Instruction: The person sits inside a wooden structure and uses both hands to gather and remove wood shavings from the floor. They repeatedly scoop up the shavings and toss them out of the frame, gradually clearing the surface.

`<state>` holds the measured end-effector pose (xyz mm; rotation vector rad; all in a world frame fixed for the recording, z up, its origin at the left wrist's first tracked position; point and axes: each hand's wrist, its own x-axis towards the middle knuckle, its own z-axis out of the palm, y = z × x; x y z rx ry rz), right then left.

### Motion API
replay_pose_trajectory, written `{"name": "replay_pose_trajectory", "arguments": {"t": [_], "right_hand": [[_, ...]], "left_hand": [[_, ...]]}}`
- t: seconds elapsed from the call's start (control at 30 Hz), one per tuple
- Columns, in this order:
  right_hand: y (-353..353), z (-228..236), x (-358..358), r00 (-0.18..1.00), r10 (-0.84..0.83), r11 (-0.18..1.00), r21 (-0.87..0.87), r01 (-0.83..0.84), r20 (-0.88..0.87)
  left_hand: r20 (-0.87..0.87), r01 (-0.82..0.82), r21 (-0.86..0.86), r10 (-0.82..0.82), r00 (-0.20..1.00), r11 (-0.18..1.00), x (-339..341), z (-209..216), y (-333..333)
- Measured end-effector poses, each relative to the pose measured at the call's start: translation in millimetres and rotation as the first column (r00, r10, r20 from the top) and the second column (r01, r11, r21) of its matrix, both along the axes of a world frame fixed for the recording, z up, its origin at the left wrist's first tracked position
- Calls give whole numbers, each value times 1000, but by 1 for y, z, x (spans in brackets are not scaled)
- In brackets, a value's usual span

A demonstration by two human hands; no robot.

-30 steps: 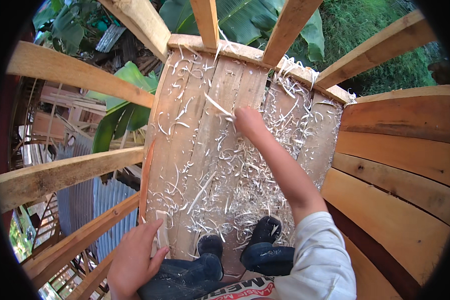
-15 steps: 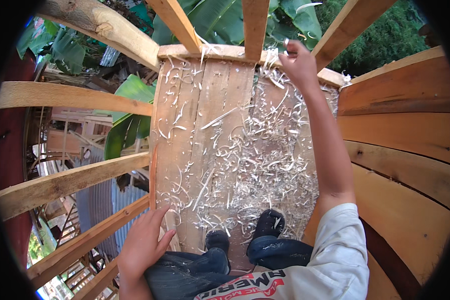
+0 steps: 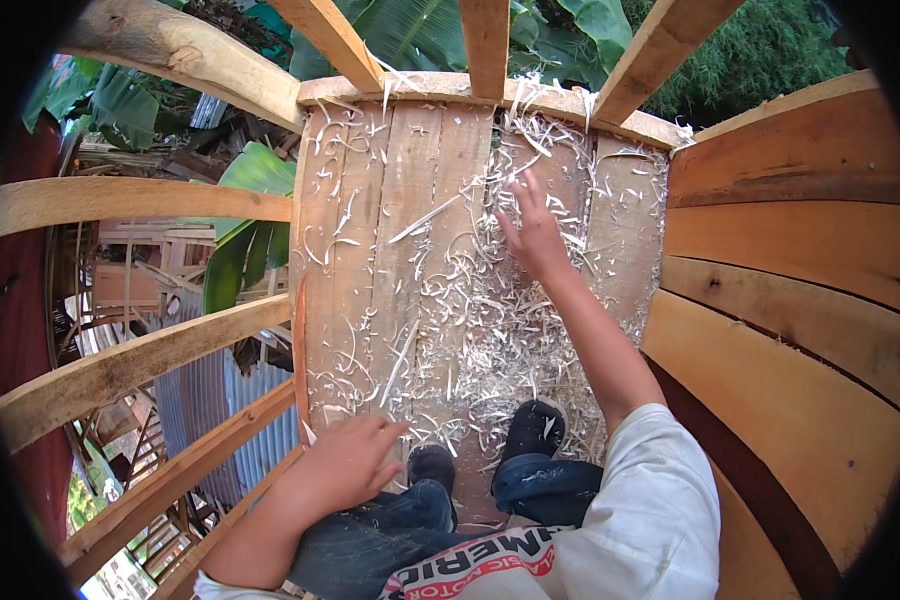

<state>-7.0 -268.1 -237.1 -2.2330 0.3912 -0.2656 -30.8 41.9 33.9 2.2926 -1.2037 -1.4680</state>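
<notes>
Pale curled wood shavings lie scattered over the plank floor, thickest at its middle and right. Over the shavings toward the far side is my right hand, its fingers spread and nothing held; whether it touches them I cannot tell. My left hand is low on the left, above my knee and near the floor's left edge, fingers stretched out and nothing in them. A long thin wood strip lies on the planks beyond my left hand. A clump of shavings gathers by the far edge board.
Upright wooden posts rise along the far edge, and slanting rails line the open left side. A plank wall closes the right. My dark shoes stand among shavings. Corrugated metal sheets and banana leaves show below, outside.
My right hand has come back from the far edge, down and left over the shavings. My left hand has moved right, over my knee. The view has shifted slightly.
</notes>
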Motion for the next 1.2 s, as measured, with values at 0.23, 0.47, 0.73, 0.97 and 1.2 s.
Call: {"name": "replay_pose_trajectory", "arguments": {"t": [0.23,0.47,0.73,0.97,1.2], "right_hand": [[-65,-15,-51,974,-198,855,-505,118,-107],[-53,-52,-95,939,-245,856,-508,91,-243],[-55,-49,-96,938,-274,853,-504,134,-215],[-52,-45,-92,935,-283,857,-494,146,-214],[-56,-51,-99,927,-301,853,-498,157,-223]], "left_hand": [[449,444,-331,-274,850,833,32,-188,-103],[575,208,-166,-76,814,964,88,-287,-186],[688,76,-311,170,705,947,148,-270,-214],[709,150,-521,328,625,840,151,-295,-217],[625,-105,-382,341,702,918,165,-275,-221]]}}
